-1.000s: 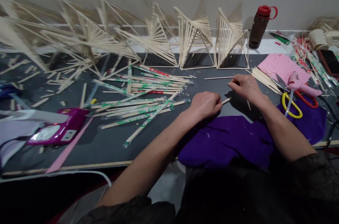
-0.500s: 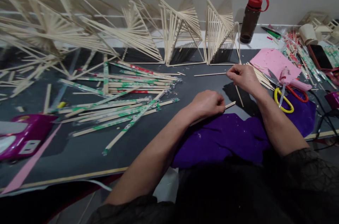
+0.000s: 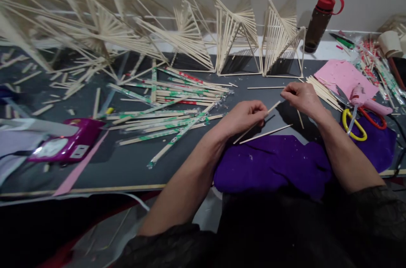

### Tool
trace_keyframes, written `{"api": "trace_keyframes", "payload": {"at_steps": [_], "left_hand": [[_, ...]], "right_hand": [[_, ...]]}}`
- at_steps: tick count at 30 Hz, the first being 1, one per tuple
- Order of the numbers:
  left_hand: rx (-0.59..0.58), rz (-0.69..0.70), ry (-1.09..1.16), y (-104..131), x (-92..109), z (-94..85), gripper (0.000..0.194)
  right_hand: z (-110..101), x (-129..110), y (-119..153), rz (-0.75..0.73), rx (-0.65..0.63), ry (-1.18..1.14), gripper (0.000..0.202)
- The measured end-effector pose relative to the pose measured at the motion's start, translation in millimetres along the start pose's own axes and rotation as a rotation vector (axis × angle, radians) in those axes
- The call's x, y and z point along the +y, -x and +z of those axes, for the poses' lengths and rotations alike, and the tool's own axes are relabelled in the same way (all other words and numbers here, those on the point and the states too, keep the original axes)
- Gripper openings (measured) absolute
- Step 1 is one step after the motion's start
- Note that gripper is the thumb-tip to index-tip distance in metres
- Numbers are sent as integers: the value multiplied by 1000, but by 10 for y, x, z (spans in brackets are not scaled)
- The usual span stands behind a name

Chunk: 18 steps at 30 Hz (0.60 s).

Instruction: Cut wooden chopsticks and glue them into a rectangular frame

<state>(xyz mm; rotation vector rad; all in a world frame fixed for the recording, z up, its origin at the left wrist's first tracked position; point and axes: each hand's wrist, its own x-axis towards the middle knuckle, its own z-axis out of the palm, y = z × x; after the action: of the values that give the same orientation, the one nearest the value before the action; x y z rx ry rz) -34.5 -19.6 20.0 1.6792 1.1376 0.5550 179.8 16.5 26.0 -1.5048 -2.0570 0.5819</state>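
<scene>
My left hand (image 3: 249, 116) is closed on a bare wooden chopstick (image 3: 274, 108), whose tip points up and right. Below it another bare chopstick (image 3: 265, 133) lies on the table by the edge of a purple cloth (image 3: 269, 162). My right hand (image 3: 301, 95) is pinched closed just right of that raised tip; whatever its fingertips hold is too small to make out. One chopstick (image 3: 264, 88) lies behind, its right end near my right fingers. A further stick (image 3: 300, 119) shows beneath my right hand, partly hidden by it.
Wrapped chopsticks (image 3: 177, 122) lie in a pile to the left. Twisted stick frames (image 3: 237, 39) line the wall, with a bottle (image 3: 318, 27) beside them. At right are loose sticks (image 3: 323, 92), a pink glue gun (image 3: 369, 103) and scissors (image 3: 353, 126). A magenta device (image 3: 68, 141) stands left.
The view has swung left. My left hand has lifted a chopstick off the table, and another one now shows lying below it. My right hand stays pinched in about the same place.
</scene>
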Motion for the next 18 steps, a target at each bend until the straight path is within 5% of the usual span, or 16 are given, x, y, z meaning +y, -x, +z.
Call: {"api": "trace_keyframes", "payload": {"at_steps": [6,11,18], "left_hand": [[352,-98,-151,104,-318,-185,18],[493,-142,-118,48,-526,-282,19],[687,-68,250,13,-389,-461,13]], "right_hand": [[99,-33,36,-99,-86,91,16],[145,-36,62,-142,-131,158,19],[147,-67,90,-201,-177,331,23]]}}
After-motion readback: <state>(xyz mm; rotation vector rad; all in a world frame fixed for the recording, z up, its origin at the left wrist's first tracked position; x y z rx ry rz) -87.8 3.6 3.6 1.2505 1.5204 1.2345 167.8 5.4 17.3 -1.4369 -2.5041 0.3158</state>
